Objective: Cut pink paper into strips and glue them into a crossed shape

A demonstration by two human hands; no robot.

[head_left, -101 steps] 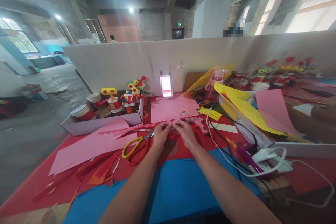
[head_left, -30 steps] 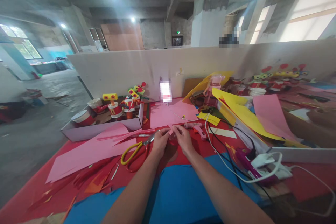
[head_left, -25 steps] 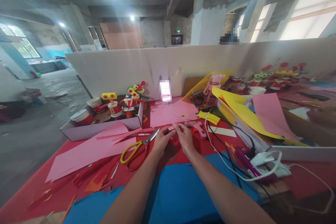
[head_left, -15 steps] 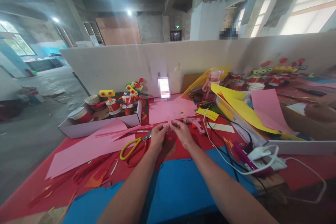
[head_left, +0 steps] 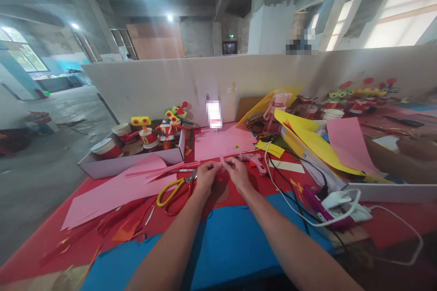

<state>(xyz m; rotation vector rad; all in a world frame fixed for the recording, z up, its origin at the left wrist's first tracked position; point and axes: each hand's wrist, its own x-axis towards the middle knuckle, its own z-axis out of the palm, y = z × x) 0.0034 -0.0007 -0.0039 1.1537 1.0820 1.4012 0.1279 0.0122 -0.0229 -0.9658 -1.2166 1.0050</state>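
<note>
Just in front of the pink sheet, my left hand (head_left: 206,177) and my right hand (head_left: 238,173) come close together, fingertips pinched. Between them is a narrow pink paper strip (head_left: 221,159), one end of it standing up by my right fingertips. How the strip is folded is too small to make out. Scissors (head_left: 172,193) with yellow and red handles lie beside my left wrist, blades toward the hand. To the right of my right hand rests a pink glue gun (head_left: 256,163). A brown round patch (head_left: 221,193) shows on the red table covering below my hands.
At left, a white box (head_left: 131,166) holds paper-cup robots (head_left: 148,136); pink sheets (head_left: 112,191) and paper scraps lie before it. A lit phone (head_left: 214,114) stands at the back. On the right are a purple power strip (head_left: 327,211), cables and a box with yellow paper (head_left: 317,145).
My fingers have shifted slightly, and the pink strip's end now stands up more visibly between them. The view has moved a little; the other things have stayed in place.
</note>
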